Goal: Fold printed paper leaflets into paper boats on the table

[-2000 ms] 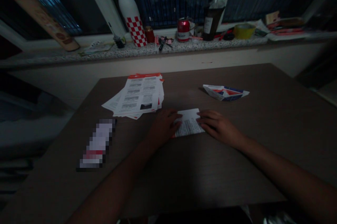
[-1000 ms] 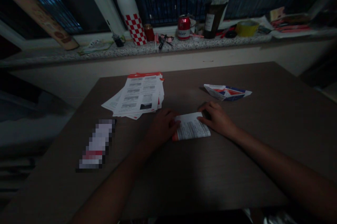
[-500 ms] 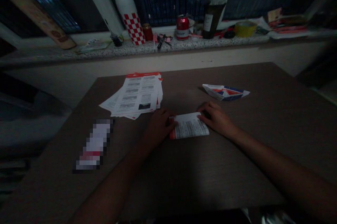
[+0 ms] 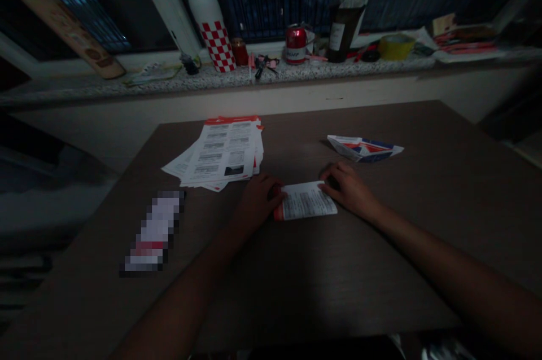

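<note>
A folded printed sheet (image 4: pixel 307 201) lies flat on the brown table (image 4: pixel 381 270), between my two hands. My left hand (image 4: pixel 256 205) rests at its left edge with fingers curled and pressed against the paper. My right hand (image 4: pixel 349 188) sits at its upper right corner, fingertips bent down onto the paper. A finished paper boat (image 4: pixel 364 148) in white, red and blue lies beyond my right hand.
A stack of printed leaflets (image 4: pixel 222 151) lies to the left, and a blurred flat object (image 4: pixel 154 230) nearer the left edge. The granite sill behind holds a checkered white bottle (image 4: pixel 209 16), a red can (image 4: pixel 295 44), a dark bottle (image 4: pixel 341 24) and a yellow tape roll (image 4: pixel 396 45).
The sheet has been folded shorter and now lies lower and flatter. My right hand moved from the sheet's right side to its upper right corner; my left hand stayed at the left edge.
</note>
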Motion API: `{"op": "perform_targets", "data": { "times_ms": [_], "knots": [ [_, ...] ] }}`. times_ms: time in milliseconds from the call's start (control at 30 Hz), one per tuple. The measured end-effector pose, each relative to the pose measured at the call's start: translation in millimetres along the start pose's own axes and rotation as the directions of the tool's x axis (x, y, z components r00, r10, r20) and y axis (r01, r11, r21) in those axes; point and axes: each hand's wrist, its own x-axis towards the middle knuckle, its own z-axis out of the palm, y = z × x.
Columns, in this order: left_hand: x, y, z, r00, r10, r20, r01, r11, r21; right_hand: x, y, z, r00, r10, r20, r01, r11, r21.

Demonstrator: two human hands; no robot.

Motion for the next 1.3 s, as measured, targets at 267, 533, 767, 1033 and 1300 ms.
{"op": "perform_targets", "data": {
  "times_ms": [267, 533, 767, 1033, 1300],
  "knots": [
    [2.3, -5.0, 2.0, 1.0, -0.003, 0.0, 0.003, 1.0, -0.027, 0.8, -0.4, -0.4, 1.0, -0.001, 0.006, 0.001, 1.0, 0.011],
    [2.4, -5.8, 1.6, 1.0, -0.012, 0.009, 0.013, 0.999, -0.041, 0.3, 0.2, -0.4, 1.0, -0.017, 0.02, 0.017, 1.0, -0.01],
    [2.7, -9.5, 3.6, 1.0, -0.016, 0.009, 0.017, 0.998, -0.054, 1.5, -0.5, -1.0, 0.999, -0.026, 0.022, 0.026, 1.0, -0.009],
    [3.7, -5.7, 1.1, 1.0, -0.021, 0.02, 0.022, 0.999, -0.042, 2.6, 0.9, -0.1, 0.999, -0.029, 0.038, 0.03, 0.999, -0.029],
    [4.4, -8.2, 1.7, 1.0, -0.017, 0.021, 0.018, 0.999, -0.035, 3.2, 0.0, -1.0, 0.998, -0.04, 0.042, 0.04, 0.999, -0.015]
  ]
}}
